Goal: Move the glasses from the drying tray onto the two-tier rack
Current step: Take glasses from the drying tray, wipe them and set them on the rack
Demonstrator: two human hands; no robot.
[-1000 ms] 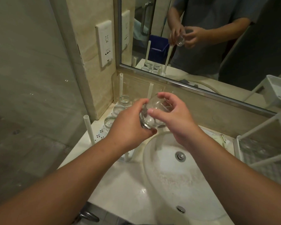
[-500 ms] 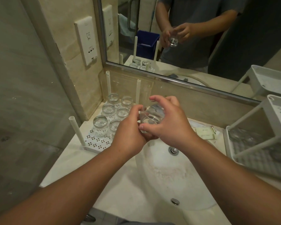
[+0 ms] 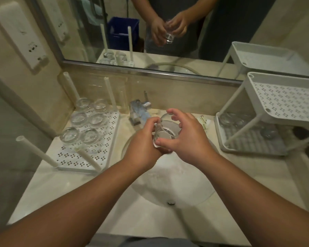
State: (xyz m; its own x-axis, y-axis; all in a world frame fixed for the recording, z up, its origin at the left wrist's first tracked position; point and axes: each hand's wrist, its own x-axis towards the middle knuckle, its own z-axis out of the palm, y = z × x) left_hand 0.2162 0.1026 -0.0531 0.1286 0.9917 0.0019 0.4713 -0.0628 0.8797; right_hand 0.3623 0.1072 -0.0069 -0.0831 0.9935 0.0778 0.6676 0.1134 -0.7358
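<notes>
While both hands meet over the sink (image 3: 168, 189), they hold one clear glass (image 3: 163, 132) between them, tilted, above the back half of the basin. The left hand (image 3: 143, 145) curls its fingers round the glass from the left; the right hand (image 3: 187, 138) pinches the base with its thumb and arches its other fingers over the rim. At the bench's back left corner lies the tray (image 3: 89, 139), white and perforated, with upright posts at its corners. Six glasses (image 3: 86, 120) stand on it in two rows, crowding its rear part. At the bench's right edge stands the rack (image 3: 268, 111): its top tier is bare perforated plastic, and on the lower tier a few glasses (image 3: 239, 122) show dimly behind the posts; their number I cannot tell. A tap (image 3: 139, 111) sits at the back edge of the sink, just beyond the hands. The mirror (image 3: 168, 32) on the wall shows the hands and glass again.
</notes>
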